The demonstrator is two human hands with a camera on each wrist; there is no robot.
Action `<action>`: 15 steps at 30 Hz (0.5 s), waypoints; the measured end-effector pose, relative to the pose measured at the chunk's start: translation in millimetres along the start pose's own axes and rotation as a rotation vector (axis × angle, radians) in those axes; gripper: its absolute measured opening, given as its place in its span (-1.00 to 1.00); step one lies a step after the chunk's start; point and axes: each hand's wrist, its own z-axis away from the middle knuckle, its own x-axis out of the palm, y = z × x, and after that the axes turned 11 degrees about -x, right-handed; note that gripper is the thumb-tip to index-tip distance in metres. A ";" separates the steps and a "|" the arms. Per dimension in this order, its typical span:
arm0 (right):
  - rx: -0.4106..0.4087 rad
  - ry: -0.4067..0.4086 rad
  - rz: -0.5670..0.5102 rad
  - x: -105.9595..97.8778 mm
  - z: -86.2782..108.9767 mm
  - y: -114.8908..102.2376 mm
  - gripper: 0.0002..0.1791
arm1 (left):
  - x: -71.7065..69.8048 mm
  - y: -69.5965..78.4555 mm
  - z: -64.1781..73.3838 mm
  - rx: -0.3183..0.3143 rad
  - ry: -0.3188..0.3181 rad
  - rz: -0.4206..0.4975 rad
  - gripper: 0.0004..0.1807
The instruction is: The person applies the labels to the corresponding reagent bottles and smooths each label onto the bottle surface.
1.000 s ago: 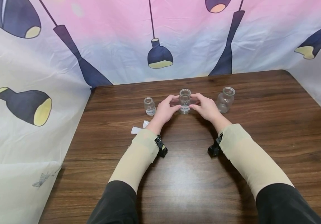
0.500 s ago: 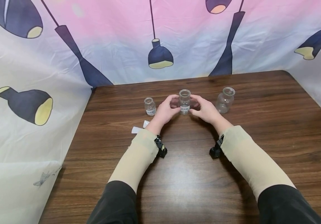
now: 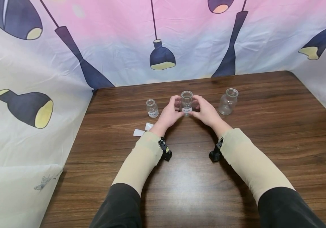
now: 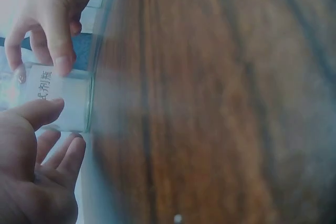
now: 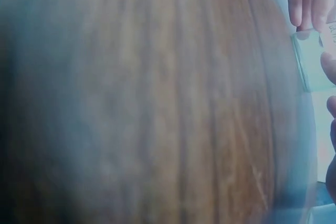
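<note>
A clear glass reagent bottle (image 3: 187,98) stands upright at the back middle of the table, with a white printed label (image 3: 187,110) low on its front. My left hand (image 3: 169,113) holds it from the left, thumb tip at the label's left end. From the other side my right hand (image 3: 207,112) holds it too, thumb at the label's right end. The fingers of both hands curve round behind the glass. In the left wrist view the thumbs lie over the label of the bottle (image 4: 79,94), part of whose printing shows between them.
A smaller labelled glass bottle (image 3: 152,109) stands to the left, and a wider bottle (image 3: 227,103) without a visible label to the right. Two white paper strips (image 3: 138,132) lie by the left wrist. A printed cloth (image 3: 128,41) hangs behind the wooden table (image 3: 185,190).
Half a second ago the right thumb was just off the bottle; now both thumbs press on the label's ends. The right forearm has shifted slightly left. The bottle stays in nearly the same place.
</note>
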 end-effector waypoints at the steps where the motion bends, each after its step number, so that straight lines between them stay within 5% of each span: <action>1: 0.001 -0.004 0.006 -0.6 0.1 -0.2 -0.23 | -0.3 -0.9 -0.3 0.002 -0.003 0.001 -0.33; 15: 0.004 -0.019 0.041 -3.1 -0.7 4.1 -0.28 | -0.7 -11.9 -4.2 0.026 0.006 0.022 -0.36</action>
